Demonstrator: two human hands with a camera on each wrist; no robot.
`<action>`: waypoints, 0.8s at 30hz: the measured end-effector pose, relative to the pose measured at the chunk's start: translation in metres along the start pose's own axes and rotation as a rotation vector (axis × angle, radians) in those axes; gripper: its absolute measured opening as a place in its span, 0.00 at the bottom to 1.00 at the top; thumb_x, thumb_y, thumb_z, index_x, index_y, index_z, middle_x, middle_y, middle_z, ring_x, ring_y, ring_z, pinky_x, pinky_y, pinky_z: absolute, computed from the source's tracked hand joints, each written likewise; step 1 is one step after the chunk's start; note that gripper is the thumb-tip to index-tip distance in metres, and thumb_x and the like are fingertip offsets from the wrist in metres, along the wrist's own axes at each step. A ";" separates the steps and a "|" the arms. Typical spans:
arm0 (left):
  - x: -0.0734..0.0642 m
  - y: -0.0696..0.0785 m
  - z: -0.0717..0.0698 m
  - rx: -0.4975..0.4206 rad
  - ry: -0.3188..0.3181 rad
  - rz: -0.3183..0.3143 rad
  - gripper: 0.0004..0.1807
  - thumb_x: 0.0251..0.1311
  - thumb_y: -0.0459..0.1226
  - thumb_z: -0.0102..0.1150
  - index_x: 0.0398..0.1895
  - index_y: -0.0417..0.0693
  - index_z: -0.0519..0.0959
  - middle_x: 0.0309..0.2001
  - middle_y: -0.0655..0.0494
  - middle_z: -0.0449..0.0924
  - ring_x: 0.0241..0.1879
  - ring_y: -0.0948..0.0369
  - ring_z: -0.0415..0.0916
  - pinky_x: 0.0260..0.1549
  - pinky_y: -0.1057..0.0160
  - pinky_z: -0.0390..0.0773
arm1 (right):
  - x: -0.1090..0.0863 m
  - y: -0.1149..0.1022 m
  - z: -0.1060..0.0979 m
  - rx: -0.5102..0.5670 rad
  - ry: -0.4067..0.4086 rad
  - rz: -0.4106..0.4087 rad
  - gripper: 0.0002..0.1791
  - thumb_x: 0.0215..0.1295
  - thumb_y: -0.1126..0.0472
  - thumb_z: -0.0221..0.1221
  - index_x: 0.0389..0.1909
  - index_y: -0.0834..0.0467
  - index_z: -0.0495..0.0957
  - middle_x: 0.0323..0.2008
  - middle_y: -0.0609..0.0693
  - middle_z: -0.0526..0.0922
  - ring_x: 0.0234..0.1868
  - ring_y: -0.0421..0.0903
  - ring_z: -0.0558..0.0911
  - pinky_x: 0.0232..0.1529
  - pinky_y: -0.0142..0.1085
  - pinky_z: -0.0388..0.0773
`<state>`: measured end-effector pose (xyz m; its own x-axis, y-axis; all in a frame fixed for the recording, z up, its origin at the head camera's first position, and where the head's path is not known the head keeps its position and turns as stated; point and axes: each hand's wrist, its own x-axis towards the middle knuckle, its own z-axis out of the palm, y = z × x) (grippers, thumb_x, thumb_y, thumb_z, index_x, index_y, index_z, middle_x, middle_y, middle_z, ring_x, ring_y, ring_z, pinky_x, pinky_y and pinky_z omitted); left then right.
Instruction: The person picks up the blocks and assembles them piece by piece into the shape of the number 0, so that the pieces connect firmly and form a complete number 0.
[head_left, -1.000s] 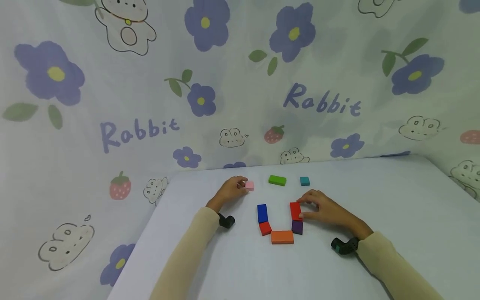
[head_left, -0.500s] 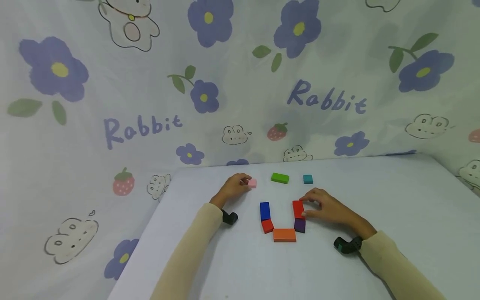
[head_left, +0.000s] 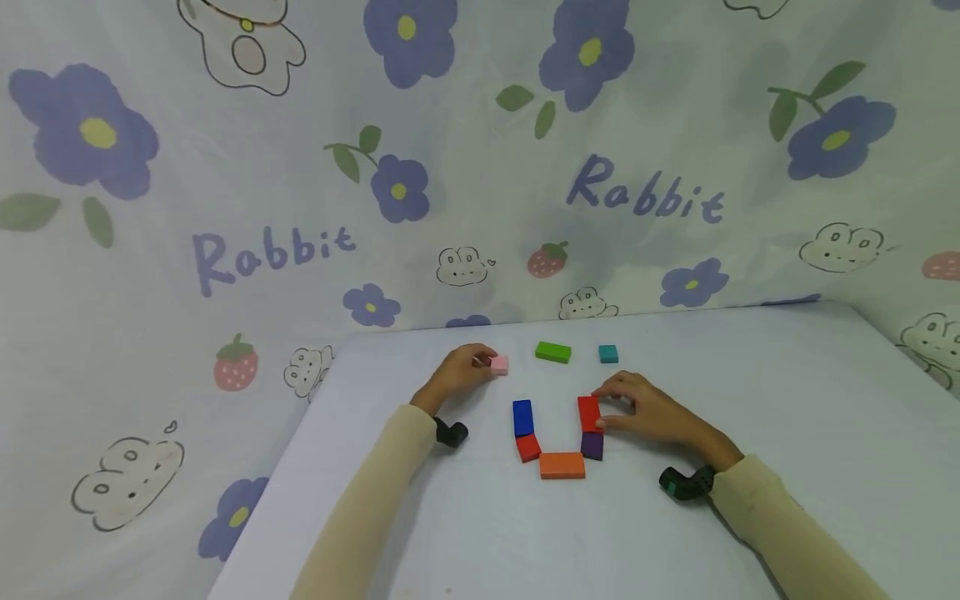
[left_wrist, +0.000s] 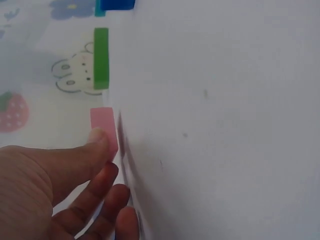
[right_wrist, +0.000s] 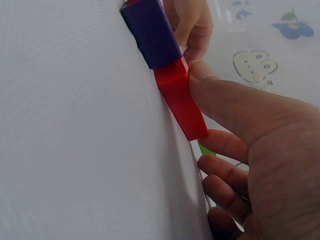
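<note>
At the far left of the table, my left hand holds a small pink block; the left wrist view shows the thumb on the pink block's face and fingers under its lower end. My right hand pinches a red rectangular block between thumb and index finger. This red block touches a dark purple block at its near end. An orange block lies nearest me. To its left are a small red block and a blue block, making a U shape together.
Behind the U lie a green block and a teal block, apart from each other. A patterned curtain hangs along the white table's back edge.
The view shifts slightly as the head moves. Both hands stay on their blocks, and no block visibly changes place on the table.
</note>
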<state>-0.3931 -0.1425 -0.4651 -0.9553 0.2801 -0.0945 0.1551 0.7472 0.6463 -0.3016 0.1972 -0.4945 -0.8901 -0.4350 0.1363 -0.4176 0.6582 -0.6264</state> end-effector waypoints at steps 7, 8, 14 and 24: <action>-0.004 0.010 0.002 0.028 -0.052 0.091 0.16 0.56 0.37 0.62 0.49 0.53 0.78 0.43 0.56 0.78 0.44 0.59 0.73 0.47 0.60 0.75 | 0.000 -0.002 -0.001 0.004 -0.004 0.004 0.28 0.47 0.34 0.63 0.50 0.41 0.76 0.49 0.40 0.74 0.53 0.42 0.69 0.49 0.40 0.75; -0.005 0.012 0.003 0.035 -0.058 0.102 0.16 0.56 0.38 0.62 0.49 0.53 0.78 0.43 0.57 0.78 0.43 0.59 0.73 0.46 0.60 0.75 | 0.001 -0.002 -0.001 0.002 -0.003 0.004 0.28 0.47 0.34 0.63 0.50 0.41 0.76 0.49 0.40 0.74 0.53 0.42 0.69 0.48 0.40 0.75; -0.011 0.022 0.010 0.066 -0.111 0.139 0.17 0.55 0.41 0.64 0.49 0.56 0.78 0.40 0.60 0.78 0.42 0.61 0.73 0.44 0.63 0.75 | 0.000 -0.001 -0.002 -0.004 0.005 0.001 0.29 0.47 0.33 0.63 0.49 0.41 0.77 0.48 0.40 0.74 0.53 0.42 0.70 0.48 0.39 0.74; -0.018 0.026 0.019 0.101 -0.168 0.145 0.18 0.56 0.43 0.63 0.51 0.58 0.77 0.41 0.62 0.77 0.42 0.62 0.73 0.45 0.63 0.75 | 0.002 0.002 0.001 0.001 -0.003 0.003 0.29 0.46 0.32 0.63 0.49 0.40 0.76 0.49 0.39 0.74 0.53 0.42 0.69 0.49 0.40 0.75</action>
<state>-0.3676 -0.1170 -0.4608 -0.8673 0.4788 -0.1362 0.3199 0.7457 0.5844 -0.3038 0.1975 -0.4966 -0.8908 -0.4349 0.1319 -0.4147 0.6591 -0.6274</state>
